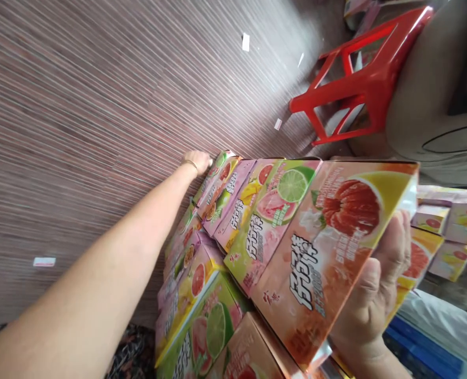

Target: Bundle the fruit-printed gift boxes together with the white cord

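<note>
A row of several colourful fruit-printed cartons (257,210) runs from the floor toward me, pressed end to end. My left hand (197,160), arm stretched out, grips the far end carton (217,171); a thin bracelet shows at the wrist. My right hand (375,295) clamps the near end, fingers wrapped around the pink grapefruit carton (328,252). A second row of the same cartons (202,310) lies just below the held row.
A red plastic stool (355,79) stands on the striped wood-pattern floor (99,105) at upper right, next to a person in beige (434,105). More cartons (450,226) lie at right. Paper scraps (44,261) dot the floor. Blue items (423,347) sit at lower right.
</note>
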`<state>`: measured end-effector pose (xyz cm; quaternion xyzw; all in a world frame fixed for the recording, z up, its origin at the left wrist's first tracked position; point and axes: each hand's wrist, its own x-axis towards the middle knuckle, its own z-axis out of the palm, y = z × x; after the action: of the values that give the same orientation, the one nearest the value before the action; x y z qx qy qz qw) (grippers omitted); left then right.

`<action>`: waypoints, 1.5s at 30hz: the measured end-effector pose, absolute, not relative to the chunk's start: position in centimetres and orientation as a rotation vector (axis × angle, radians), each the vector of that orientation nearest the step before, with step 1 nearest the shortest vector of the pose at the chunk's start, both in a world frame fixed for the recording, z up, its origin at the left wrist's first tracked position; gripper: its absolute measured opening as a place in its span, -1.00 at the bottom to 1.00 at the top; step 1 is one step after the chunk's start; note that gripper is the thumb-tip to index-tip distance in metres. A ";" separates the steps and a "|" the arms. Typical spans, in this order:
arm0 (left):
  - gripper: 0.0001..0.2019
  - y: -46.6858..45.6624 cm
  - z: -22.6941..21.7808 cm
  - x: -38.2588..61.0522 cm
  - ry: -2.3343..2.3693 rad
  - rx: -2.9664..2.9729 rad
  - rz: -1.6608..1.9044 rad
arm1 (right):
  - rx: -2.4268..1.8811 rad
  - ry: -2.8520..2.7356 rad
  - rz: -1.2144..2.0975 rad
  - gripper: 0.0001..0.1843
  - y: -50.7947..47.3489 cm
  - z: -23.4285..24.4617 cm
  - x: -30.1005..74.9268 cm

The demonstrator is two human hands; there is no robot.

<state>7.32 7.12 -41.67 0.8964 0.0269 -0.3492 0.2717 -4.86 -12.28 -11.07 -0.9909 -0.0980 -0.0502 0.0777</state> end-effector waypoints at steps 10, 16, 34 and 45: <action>-0.57 9.1 -41.6 -4.0 0.089 2.320 -1.246 | -2.996 -0.274 -0.160 -0.39 -12.8 -12.6 -4.7; -0.51 15.3 -35.8 -10.9 0.336 2.322 -1.243 | -2.999 -0.199 -0.128 -0.37 -12.8 -13.9 -4.1; -0.69 14.6 -14.6 -32.5 0.657 2.234 -0.996 | -2.682 -0.340 -0.182 -0.44 -10.6 -9.3 -15.6; -0.62 6.3 -15.1 -14.6 -0.092 2.217 -0.868 | -2.854 -0.077 0.041 -0.34 -8.7 -15.0 -22.5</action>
<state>-14.60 6.33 -15.15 0.8643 -0.0359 -0.3385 0.3702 -22.52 -8.72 -14.98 -0.9893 -0.0265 0.0141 0.1428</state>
